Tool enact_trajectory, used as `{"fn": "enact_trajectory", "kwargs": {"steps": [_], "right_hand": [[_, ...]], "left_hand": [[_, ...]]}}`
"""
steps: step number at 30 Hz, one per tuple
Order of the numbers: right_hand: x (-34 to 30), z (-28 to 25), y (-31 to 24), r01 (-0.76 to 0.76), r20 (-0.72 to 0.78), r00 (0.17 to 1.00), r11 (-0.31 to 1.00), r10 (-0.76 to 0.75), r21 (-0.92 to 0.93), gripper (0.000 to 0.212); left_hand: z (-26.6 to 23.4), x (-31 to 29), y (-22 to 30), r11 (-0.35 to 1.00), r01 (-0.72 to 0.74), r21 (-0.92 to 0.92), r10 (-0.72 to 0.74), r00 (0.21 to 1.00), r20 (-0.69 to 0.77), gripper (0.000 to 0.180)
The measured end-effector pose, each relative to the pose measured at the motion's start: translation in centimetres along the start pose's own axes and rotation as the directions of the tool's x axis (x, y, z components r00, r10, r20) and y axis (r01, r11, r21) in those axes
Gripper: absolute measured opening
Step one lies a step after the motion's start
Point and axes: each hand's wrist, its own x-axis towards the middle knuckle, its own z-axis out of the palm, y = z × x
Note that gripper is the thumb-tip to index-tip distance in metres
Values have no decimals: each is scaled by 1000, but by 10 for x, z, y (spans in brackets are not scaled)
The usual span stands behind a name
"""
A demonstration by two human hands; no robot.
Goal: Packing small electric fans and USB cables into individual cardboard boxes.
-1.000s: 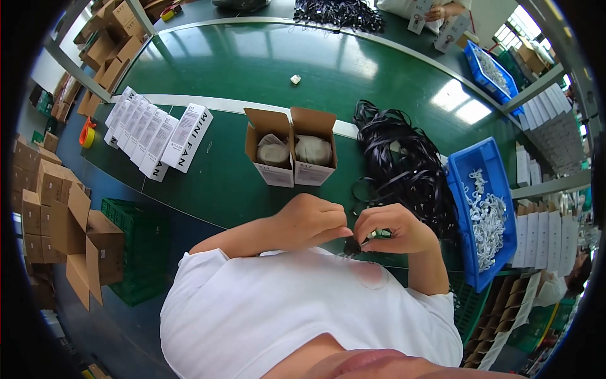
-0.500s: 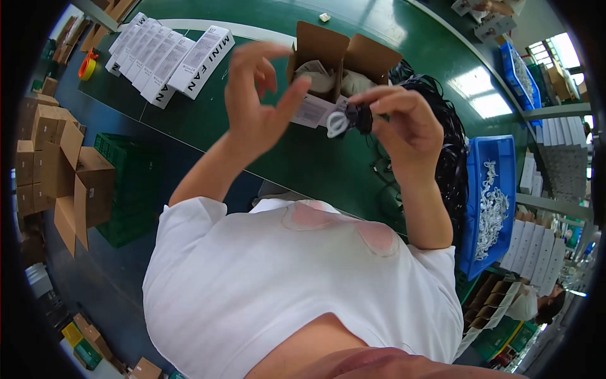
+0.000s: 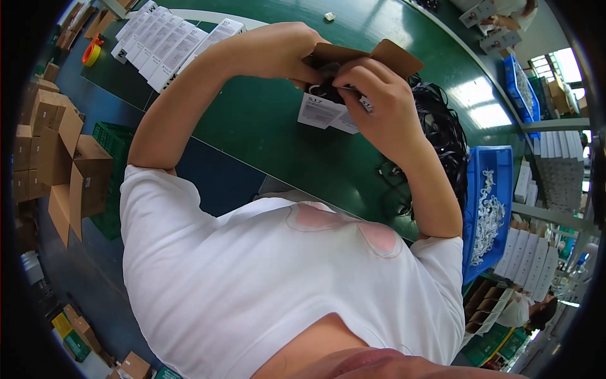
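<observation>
Two open small boxes [image 3: 322,114], white outside and brown inside, stand side by side on the green table with their flaps up. My right hand [image 3: 382,98] is over their opening, fingers curled together on a black cord bundle [image 3: 328,90] that goes down into the left box. Reaching round from the left, my left hand [image 3: 300,54] is at the same box's far left side. Its fingers are mostly hidden behind the flap and inside the box.
Several closed white boxes [image 3: 165,54] lie in a row at the far left, near an orange tape roll [image 3: 92,52]. A heap of black cords [image 3: 442,126] is right of my right hand. Beyond it stands a blue bin [image 3: 470,252] of white loops. Another person [image 3: 514,16] works at the far right.
My right hand has brought the black bundle with its white loop from in front of the boxes into the left one. My left hand has moved from the air to that box.
</observation>
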Motion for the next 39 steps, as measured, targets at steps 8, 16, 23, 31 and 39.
{"fn": "enact_trajectory", "kwargs": {"steps": [8, 16, 23, 31, 39], "right_hand": [[5, -23, -11, 193, 255, 955, 970, -151, -148, 20], [-5, 1, -7, 221, 161, 971, 924, -178, -311, 11], [-8, 6, -10, 105, 89, 993, 913, -75, -394, 7], [-7, 5, -16, 127, 1, 990, 899, -139, -419, 9], [-18, -1, -15, 213, -18, 969, 866, -248, -453, 14]], "left_hand": [[3, -3, 9, 1000, 15, -5, -15, 1000, -23, 20], [4, -5, 8, 997, -64, -46, 61, 996, -69, 37], [4, 0, 8, 994, -100, -41, 99, 995, -25, 35], [6, -9, 3, 994, -111, -6, 110, 992, -67, 35], [12, -3, 11, 990, -91, -104, 75, 987, -145, 37]]}}
